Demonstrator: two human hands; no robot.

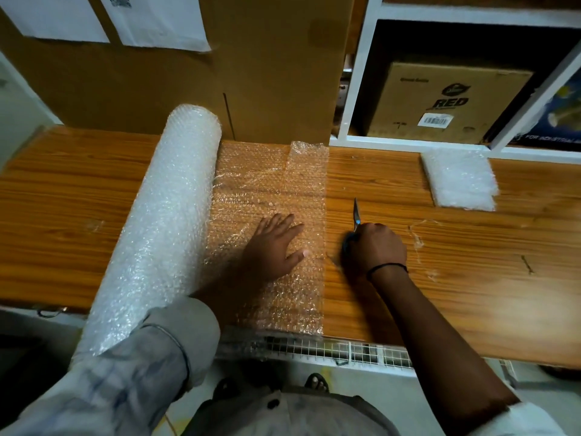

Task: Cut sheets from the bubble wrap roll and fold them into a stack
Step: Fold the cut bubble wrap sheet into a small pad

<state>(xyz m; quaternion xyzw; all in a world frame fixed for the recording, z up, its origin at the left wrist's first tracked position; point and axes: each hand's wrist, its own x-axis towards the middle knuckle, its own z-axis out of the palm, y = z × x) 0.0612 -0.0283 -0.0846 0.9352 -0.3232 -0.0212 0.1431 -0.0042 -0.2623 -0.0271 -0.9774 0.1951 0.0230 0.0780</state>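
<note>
One bubble wrap roll [157, 228] lies on the wooden surface [63, 215], running from the far edge across to the near edge, where its end hangs over. One unrolled sheet [270, 184] spreads flat to the right of the roll and joins it along its left side. The sheet reaches from the far edge to the near edge, and its far right corner is rumpled up against a large cardboard box [251, 73].

There are two hands. The left hand [273, 243] lies palm down on the sheet, near its right edge, with the fingers [279, 223] straight and spread. The right hand [377, 247] rests on bare wood just beside the sheet's right edge. Its fingers are curled round the handle of one cutter [356, 212], whose blade points toward the far edge.

One stack of folded sheets [459, 180] sits near the far edge, well to the right of the cutter.

Open wood shows left of the roll, between the sheet's right edge and the stack, and across the near right part of the surface.

Behind the far edge, a white shelf [355, 89] holds a second cardboard box [449, 99]. Two papers [157, 23] are stuck on the large box.
</note>
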